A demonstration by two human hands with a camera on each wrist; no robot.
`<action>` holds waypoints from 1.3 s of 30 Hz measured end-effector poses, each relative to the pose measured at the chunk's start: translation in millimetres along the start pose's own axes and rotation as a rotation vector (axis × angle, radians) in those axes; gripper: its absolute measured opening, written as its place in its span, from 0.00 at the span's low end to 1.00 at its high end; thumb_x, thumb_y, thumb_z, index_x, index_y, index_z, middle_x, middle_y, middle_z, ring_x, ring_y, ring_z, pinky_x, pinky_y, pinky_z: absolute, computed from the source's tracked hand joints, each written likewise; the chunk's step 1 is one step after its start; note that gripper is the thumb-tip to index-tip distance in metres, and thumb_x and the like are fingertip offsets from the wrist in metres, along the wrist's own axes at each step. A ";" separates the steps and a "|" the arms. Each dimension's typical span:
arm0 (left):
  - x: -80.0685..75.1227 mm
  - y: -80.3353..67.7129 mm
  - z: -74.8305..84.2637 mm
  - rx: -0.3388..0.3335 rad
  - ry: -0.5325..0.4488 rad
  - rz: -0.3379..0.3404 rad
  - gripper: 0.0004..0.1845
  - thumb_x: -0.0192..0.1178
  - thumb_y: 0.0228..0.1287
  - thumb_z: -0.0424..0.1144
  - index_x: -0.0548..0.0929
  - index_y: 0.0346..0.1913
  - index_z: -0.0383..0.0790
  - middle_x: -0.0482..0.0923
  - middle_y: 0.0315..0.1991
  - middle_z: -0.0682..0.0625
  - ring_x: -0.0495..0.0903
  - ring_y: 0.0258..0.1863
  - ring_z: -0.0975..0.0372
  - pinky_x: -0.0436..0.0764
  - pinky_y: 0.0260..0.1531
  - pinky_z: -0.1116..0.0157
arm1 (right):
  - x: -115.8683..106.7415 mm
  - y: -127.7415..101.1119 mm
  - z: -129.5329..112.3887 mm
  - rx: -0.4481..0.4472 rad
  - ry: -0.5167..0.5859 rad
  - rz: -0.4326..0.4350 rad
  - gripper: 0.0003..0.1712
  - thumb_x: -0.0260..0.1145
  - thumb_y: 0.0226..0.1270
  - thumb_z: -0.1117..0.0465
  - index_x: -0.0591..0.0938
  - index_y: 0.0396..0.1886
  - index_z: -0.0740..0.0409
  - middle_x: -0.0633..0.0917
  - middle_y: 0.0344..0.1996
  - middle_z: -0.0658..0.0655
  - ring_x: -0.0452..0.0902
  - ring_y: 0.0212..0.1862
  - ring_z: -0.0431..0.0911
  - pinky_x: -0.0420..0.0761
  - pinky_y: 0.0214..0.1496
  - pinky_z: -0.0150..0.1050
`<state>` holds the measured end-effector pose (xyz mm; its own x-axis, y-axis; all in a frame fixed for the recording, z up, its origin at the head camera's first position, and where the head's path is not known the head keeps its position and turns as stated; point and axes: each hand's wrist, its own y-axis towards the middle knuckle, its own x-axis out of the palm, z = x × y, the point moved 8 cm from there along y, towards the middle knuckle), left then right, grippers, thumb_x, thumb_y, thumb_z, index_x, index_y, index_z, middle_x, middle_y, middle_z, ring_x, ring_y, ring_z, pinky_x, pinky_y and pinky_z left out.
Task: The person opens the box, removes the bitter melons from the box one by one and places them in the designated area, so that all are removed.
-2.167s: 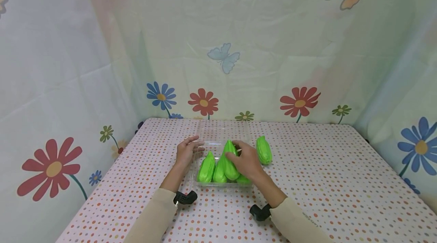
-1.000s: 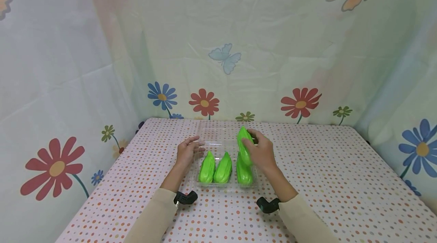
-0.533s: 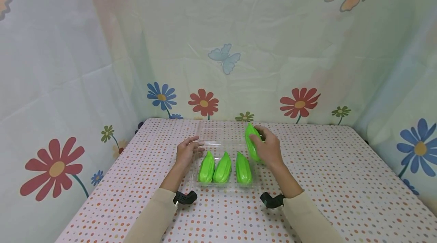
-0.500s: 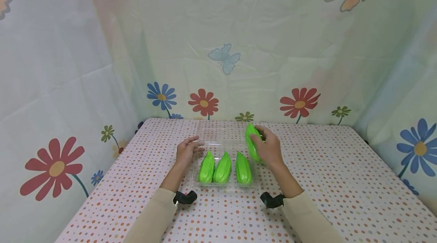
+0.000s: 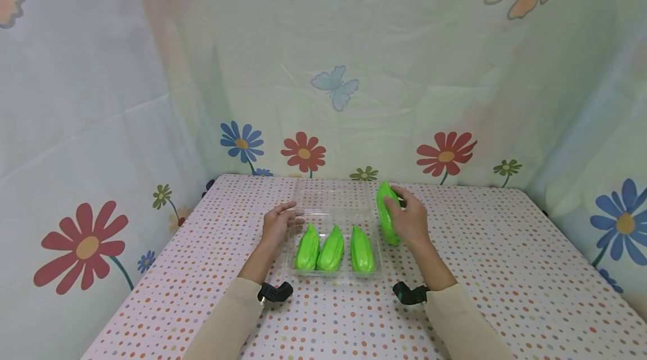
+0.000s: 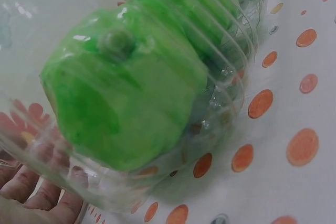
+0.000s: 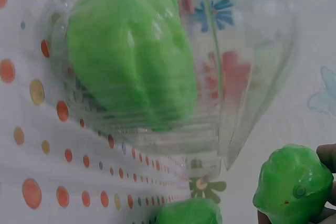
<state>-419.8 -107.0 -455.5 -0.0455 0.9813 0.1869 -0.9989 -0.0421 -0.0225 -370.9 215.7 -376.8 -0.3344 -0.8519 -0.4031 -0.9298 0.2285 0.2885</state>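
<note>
The right hand [image 5: 411,219] is curling its fingers and thumb around a green gourd [image 5: 386,215], holding it off the right edge of the clear tray [image 5: 333,274]. The gourd's long axis is running from about 12 o'clock down to 6 o'clock, its narrow tip pointing away from the person, roughly parallel to the three gourds lying in the tray. In the right wrist view the held gourd [image 7: 293,184] is showing end-on at the lower right, apart from the tray's wall.

The left hand [image 5: 278,224] is resting flat with relaxed, straight fingers against the tray's left side, at about 9 o'clock from the tray; it is gripping nothing. In the left wrist view its fingers [image 6: 37,195] are lying just beside the tray's ribbed wall.

From the held gourd, the tray is lying at about 8 o'clock, just beside it. Inside, the left gourd [image 5: 306,247] and middle gourd [image 5: 331,247] are touching, while the right gourd [image 5: 362,249] is sitting slightly apart. The right hand is far nearer the held gourd; the left is well apart from it, across the tray.

Everything is sitting on a dotted tablecloth [image 5: 480,270].
</note>
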 end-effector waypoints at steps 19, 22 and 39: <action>-1.7 -3.2 0.1 0.020 0.031 -0.009 0.23 0.52 0.73 0.32 0.74 0.69 0.32 0.80 0.58 0.31 0.88 0.44 0.50 0.87 0.45 0.56 | -26.8 10.5 40.7 0.110 0.041 0.146 0.28 0.57 0.79 0.53 0.72 0.72 0.61 0.76 0.68 0.65 0.70 0.70 0.59 0.71 0.71 0.54; -1.5 -3.9 0.7 0.027 0.037 -0.014 0.23 0.51 0.73 0.32 0.74 0.69 0.32 0.80 0.58 0.30 0.88 0.45 0.49 0.88 0.45 0.55 | -28.8 11.5 45.8 0.129 0.030 0.157 0.28 0.56 0.79 0.53 0.72 0.72 0.61 0.75 0.69 0.65 0.70 0.70 0.60 0.71 0.71 0.54; -0.6 -1.9 0.6 0.004 0.022 0.004 0.24 0.52 0.71 0.31 0.75 0.68 0.33 0.81 0.57 0.31 0.88 0.44 0.51 0.86 0.49 0.54 | -28.7 14.2 76.9 0.236 -0.066 0.121 0.30 0.52 0.81 0.51 0.69 0.74 0.64 0.72 0.70 0.69 0.67 0.71 0.63 0.66 0.73 0.58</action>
<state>-417.9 -107.7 -455.0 -0.0495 0.9850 0.1651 -0.9987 -0.0470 -0.0194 -386.3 279.6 -428.0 -0.4472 -0.7807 -0.4364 -0.8901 0.4365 0.1311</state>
